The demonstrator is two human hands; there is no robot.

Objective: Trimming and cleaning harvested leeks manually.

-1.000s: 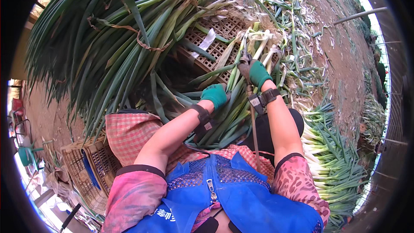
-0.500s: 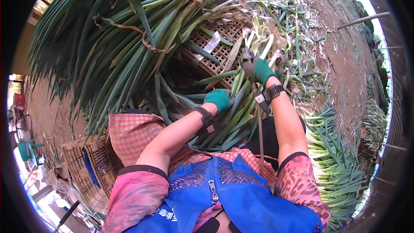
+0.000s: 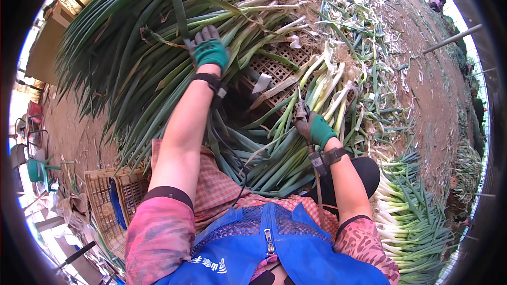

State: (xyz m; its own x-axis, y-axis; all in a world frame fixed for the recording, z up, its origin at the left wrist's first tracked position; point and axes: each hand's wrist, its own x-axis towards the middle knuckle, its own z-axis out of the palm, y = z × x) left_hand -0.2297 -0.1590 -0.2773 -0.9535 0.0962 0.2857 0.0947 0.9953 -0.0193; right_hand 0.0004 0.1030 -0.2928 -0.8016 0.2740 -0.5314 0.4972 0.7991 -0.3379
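Note:
My left hand, in a green and grey glove, lies on the large pile of long green onions at the upper left. Its fingers are stretched out over the leaves. My right hand, gloved alike, is closed around a metal air blow gun with a thin nozzle pointing away from me. A hose hangs from the gun toward my lap. Beneath the gun, a loose bunch of green onions lies with white stems and roots to the far right, leaves trailing across my lap.
An upturned-looking plastic lattice crate stands under the onions. Pale-stemmed green onions lie in a row at my right. Peeled scraps litter the dirt floor. Another crate stands at my left. A person is far off at the upper right.
My left hand has left the bunch by my lap and reached forward and left onto the big pile. My right hand still grips the blow gun, slightly lower in view.

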